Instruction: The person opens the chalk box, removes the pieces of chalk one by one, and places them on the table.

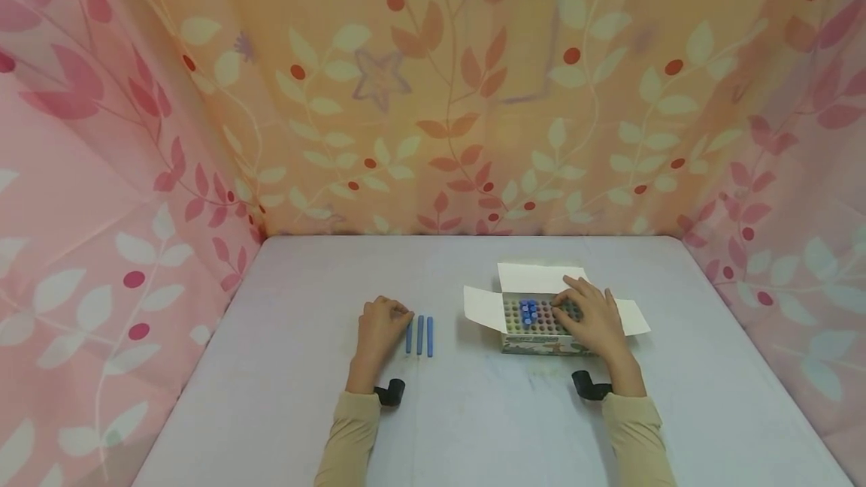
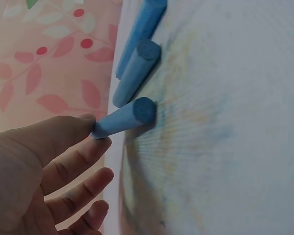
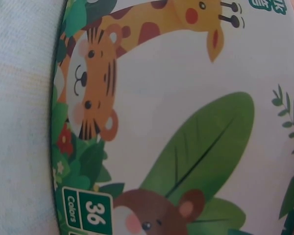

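Observation:
Three blue chalk sticks lie side by side on the white-covered table, left of the box. My left hand [image 1: 380,329] pinches the far end of the leftmost chalk stick [image 2: 125,118] between thumb and index finger; its other fingers are loosely bent. Beside it lie the middle chalk stick [image 2: 137,73] and the right chalk stick [image 1: 430,337]. My right hand [image 1: 595,318] is over the right part of an open chalk box [image 1: 541,345], thumb and index finger bent toward its rows. Whether they hold a stick is hidden. Several blue sticks [image 1: 528,313] stand higher than the others in the box.
The box's white flaps spread out at the left [image 1: 484,307], back and right. Its printed side [image 3: 137,122] fills much of the right wrist view. Floral curtains [image 1: 440,96] surround the table [image 1: 325,269]. Faint coloured smudges mark the cloth.

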`<move>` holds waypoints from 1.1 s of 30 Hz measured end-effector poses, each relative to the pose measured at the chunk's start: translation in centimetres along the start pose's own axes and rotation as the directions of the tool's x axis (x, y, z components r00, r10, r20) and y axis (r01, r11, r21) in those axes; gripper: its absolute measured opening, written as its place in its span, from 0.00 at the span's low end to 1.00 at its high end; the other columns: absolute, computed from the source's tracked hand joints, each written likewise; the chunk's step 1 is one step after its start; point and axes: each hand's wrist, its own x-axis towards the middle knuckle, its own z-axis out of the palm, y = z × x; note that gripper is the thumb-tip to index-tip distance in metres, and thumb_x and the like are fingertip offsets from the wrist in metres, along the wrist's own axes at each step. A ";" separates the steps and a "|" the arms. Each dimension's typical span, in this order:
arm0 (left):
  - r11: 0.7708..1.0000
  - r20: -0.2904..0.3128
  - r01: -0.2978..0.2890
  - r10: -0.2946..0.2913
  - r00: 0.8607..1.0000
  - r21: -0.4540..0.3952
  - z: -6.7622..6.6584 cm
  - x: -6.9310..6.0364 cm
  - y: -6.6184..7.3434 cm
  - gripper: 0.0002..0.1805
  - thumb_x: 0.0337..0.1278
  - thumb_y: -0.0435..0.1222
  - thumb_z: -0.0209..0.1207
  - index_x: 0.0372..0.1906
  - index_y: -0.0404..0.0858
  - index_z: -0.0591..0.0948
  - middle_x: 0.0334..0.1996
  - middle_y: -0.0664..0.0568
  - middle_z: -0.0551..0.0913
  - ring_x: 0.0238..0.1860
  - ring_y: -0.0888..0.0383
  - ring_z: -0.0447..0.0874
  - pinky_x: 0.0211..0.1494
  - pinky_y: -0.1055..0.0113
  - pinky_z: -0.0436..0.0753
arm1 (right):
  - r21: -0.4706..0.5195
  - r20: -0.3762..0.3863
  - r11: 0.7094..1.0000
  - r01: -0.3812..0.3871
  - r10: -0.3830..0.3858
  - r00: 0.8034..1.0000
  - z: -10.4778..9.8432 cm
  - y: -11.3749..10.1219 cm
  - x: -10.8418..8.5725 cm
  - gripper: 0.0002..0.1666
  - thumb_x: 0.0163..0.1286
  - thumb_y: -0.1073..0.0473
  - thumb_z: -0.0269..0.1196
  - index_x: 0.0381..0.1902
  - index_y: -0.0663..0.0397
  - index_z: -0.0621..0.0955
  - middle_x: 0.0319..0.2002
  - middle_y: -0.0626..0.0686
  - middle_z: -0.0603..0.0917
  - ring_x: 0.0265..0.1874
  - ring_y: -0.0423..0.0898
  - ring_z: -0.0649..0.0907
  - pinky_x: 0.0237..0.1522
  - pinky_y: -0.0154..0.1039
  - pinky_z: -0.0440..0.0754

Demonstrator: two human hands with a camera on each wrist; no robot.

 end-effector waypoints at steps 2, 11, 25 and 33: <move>1.000 -0.008 0.001 -0.001 1.000 0.008 0.2 0.0 -0.2 0.11 0.51 0.46 0.63 0.31 0.42 0.85 0.41 0.45 0.80 0.45 0.44 0.73 0.44 0.49 0.72 | 0.001 -0.001 1.000 0.003 -0.003 1.000 0.1 0.1 0.0 0.06 0.58 0.53 0.67 0.31 0.42 0.79 0.63 0.59 0.69 0.65 0.63 0.62 0.62 0.70 0.43; 1.000 -0.027 0.004 -0.003 1.000 0.022 0.3 -0.2 -0.4 0.11 0.50 0.46 0.64 0.28 0.43 0.84 0.41 0.44 0.79 0.44 0.44 0.73 0.42 0.49 0.72 | -0.002 0.000 1.000 -0.004 0.004 1.000 0.2 0.1 -0.1 0.06 0.58 0.52 0.66 0.31 0.42 0.79 0.63 0.59 0.69 0.65 0.63 0.61 0.62 0.70 0.43; 1.000 -0.023 0.006 -0.005 1.000 0.009 0.6 -0.2 -0.2 0.11 0.50 0.47 0.65 0.28 0.44 0.83 0.41 0.46 0.77 0.44 0.45 0.72 0.42 0.50 0.71 | -0.003 0.000 1.000 -0.005 0.005 1.000 0.1 0.3 0.1 0.06 0.58 0.51 0.66 0.31 0.41 0.79 0.64 0.58 0.69 0.65 0.62 0.62 0.62 0.70 0.43; 1.000 -0.025 0.007 -0.006 1.000 0.009 0.6 -0.3 -0.3 0.10 0.50 0.47 0.64 0.29 0.44 0.83 0.42 0.46 0.78 0.44 0.45 0.72 0.42 0.50 0.71 | -0.006 0.001 1.000 0.000 0.000 1.000 0.2 0.3 0.1 0.06 0.58 0.53 0.66 0.31 0.41 0.79 0.64 0.58 0.69 0.65 0.63 0.62 0.62 0.70 0.44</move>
